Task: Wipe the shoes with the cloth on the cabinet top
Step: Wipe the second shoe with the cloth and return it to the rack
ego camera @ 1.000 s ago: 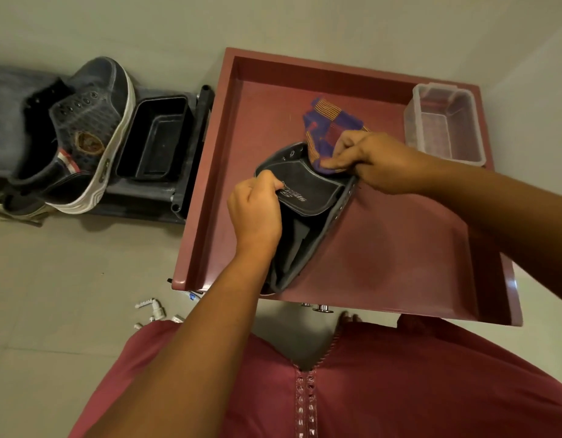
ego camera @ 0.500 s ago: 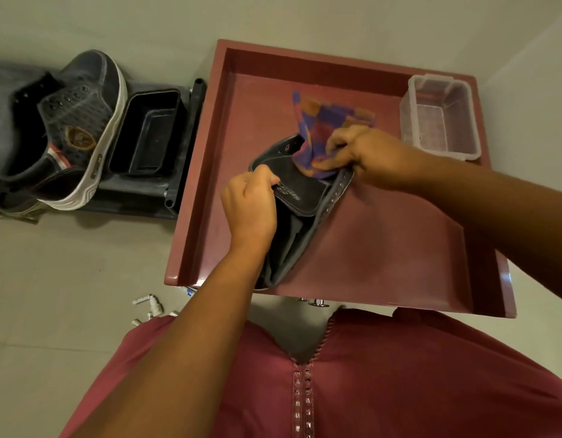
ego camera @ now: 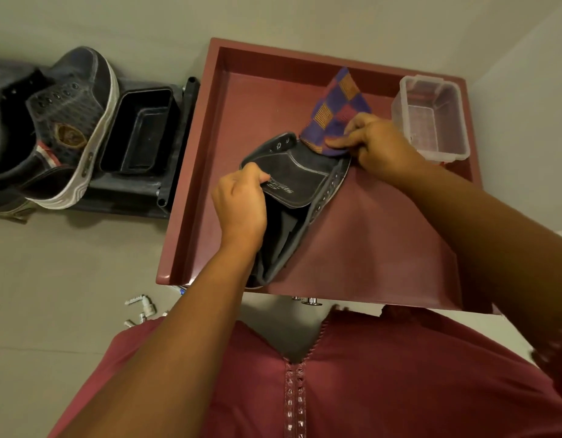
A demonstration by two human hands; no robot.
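The shoe (ego camera: 292, 191) tongue is gripped by the left hand (ego camera: 241, 205); the checked cloth (ego camera: 335, 112) is pinched against it by the right hand (ego camera: 377, 145).

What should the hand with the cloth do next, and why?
Probably draw the cloth down along the shoe. The right hand pinches it at the shoe's upper end, while the left hand grips the tongue and steadies the shoe, so the lower part looks not yet wiped.
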